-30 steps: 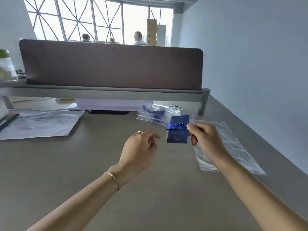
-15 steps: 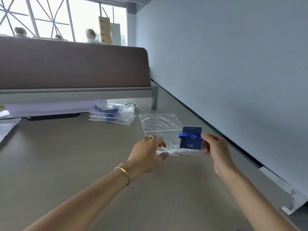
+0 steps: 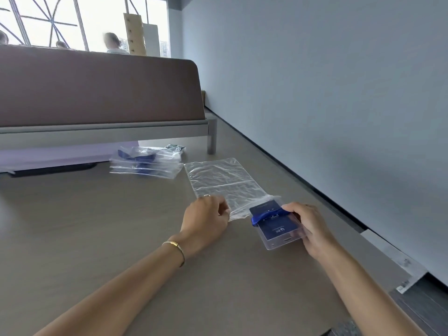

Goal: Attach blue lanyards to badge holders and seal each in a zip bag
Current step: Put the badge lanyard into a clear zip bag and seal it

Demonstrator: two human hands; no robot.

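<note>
A clear badge holder (image 3: 278,229) with a dark blue card inside has a blue lanyard (image 3: 265,215) wrapped across it. My right hand (image 3: 309,225) grips this bundle at its right side, low over the desk. Its far end sits at the near edge of an empty clear zip bag (image 3: 221,181) lying flat on the desk. My left hand (image 3: 206,219) pinches the near left corner of that bag with curled fingers.
A pile of sealed bags (image 3: 145,162) with blue lanyards lies further back by the grey monitor shelf (image 3: 106,130) and brown divider (image 3: 97,83). The wall (image 3: 327,93) runs along the desk's right edge. People sit beyond the divider.
The view swung right. My right hand carried the badge holder down to the empty bag's near edge and tilted it. My left hand reached the bag and took hold of its corner.
</note>
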